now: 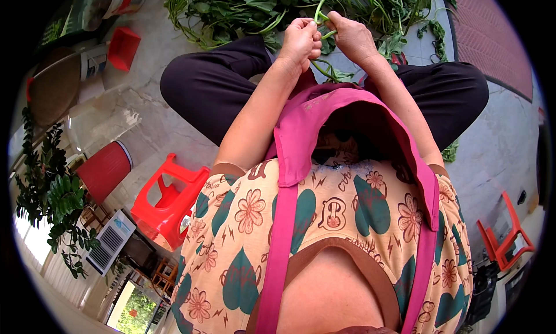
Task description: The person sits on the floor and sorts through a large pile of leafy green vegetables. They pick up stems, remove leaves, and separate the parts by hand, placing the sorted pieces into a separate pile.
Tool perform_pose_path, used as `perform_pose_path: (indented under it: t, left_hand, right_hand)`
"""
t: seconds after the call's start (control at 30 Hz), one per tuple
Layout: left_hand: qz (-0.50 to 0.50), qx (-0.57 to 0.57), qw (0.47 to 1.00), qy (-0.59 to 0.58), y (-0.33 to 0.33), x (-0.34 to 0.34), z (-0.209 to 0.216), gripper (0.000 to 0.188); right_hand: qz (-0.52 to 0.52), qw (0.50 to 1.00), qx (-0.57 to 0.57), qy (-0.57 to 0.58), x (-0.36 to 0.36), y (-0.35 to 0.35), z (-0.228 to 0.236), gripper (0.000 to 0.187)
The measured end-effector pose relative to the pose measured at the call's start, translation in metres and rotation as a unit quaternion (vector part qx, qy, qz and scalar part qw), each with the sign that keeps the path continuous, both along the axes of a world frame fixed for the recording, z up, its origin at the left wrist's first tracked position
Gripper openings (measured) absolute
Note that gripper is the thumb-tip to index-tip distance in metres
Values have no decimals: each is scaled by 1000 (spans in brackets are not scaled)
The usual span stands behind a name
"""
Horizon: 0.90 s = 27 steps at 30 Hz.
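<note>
Both hands meet in front of me, near the top of the view, over a green leafy vine stem (320,8). My left hand (300,43) is closed with the stem pinched between thumb and fingers. Close beside it, my right hand (352,40) pinches the same stem, or a side shoot of it, at a fork. A lower length of stem with leaves (331,73) hangs below the left hand toward my lap. Beyond the hands spreads a large heap of green leafy vines (231,13) on the floor.
A magenta apron (307,125) covers my lap between my crossed legs. On the left are a red stool (168,201), a dark red bin (105,172), a red container (124,48) and a potted plant (63,195). A reddish mat (489,39) and another red stool (507,235) are at right.
</note>
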<state>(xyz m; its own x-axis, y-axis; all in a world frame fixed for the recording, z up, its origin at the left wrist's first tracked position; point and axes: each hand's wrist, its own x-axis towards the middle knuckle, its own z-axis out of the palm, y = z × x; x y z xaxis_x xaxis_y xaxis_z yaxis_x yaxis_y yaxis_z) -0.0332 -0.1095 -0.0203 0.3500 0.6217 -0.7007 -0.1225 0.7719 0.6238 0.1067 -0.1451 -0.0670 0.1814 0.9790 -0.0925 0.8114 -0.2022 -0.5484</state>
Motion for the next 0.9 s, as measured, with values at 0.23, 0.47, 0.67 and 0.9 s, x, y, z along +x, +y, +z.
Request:
perform_pose_path:
  t: [0.23, 0.47, 0.67, 0.9]
  left_hand:
    - [2, -11, 997, -79, 7, -28, -4, 15]
    - [37, 105, 993, -50, 30, -26, 0, 20]
    - [-15, 174, 982, 70, 4, -28, -3, 46]
    - [-25, 142, 989, 19, -7, -25, -17, 29]
  right_hand:
    - [-89, 992, 5, 84, 80, -7, -24, 23]
    - [129, 898, -120, 403, -24, -13, 21, 23]
    - [60, 972, 127, 187, -27, -7, 23, 16]
    - [68, 987, 135, 63, -24, -5, 24, 14]
